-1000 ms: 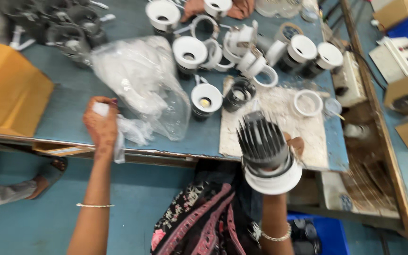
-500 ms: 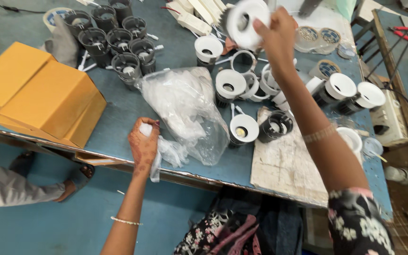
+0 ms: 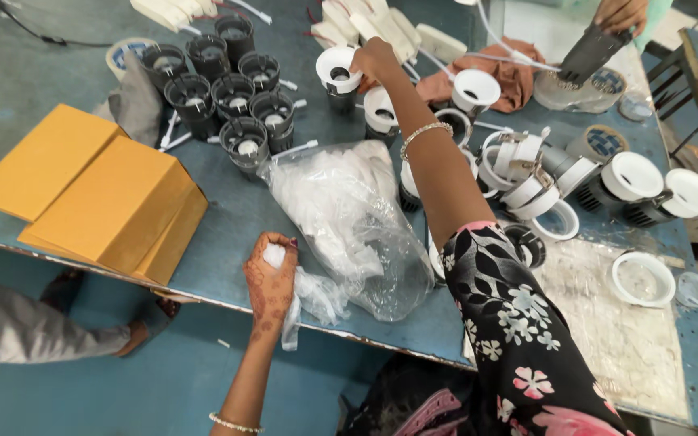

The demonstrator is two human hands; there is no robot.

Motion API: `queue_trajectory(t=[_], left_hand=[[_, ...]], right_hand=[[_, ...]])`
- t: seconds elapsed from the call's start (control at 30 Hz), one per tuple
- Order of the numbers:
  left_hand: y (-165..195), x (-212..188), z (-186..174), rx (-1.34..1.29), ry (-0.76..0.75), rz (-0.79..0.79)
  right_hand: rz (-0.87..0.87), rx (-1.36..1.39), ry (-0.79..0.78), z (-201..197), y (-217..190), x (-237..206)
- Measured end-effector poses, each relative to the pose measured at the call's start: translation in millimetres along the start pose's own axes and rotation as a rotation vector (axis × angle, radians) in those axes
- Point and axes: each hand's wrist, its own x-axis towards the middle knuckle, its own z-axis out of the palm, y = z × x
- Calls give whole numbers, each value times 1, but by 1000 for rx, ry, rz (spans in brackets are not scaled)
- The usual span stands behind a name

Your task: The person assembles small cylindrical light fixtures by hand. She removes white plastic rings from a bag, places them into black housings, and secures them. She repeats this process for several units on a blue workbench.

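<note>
While the right hand (image 3: 373, 58) grips a white-rimmed lamp (image 3: 338, 77), its sleeve may topple neighbouring lamps (image 3: 381, 109). The left hand (image 3: 271, 282) is closed on a white wad (image 3: 273, 256).

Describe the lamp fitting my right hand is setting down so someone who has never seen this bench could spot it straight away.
On the blue-grey table, go past the far end of the clear plastic bag to the right hand. Just left of its fingertips stands the lamp fitting, a dark finned body with a round white rim. The black fittings clustered further left have no white rim.
</note>
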Motion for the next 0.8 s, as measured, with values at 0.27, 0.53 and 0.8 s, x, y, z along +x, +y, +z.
queue_trajectory(t=[0.27, 0.53, 0.8], left_hand=[[-18, 0, 2, -54, 15, -5], [-46, -2, 1, -553, 40, 43], [-11, -81, 35, -865, 25, 235]], right_hand=[[-402, -744, 27, -45, 10, -33], [-469, -561, 119, -160, 113, -308], [-431, -364, 457, -78, 242, -348]])
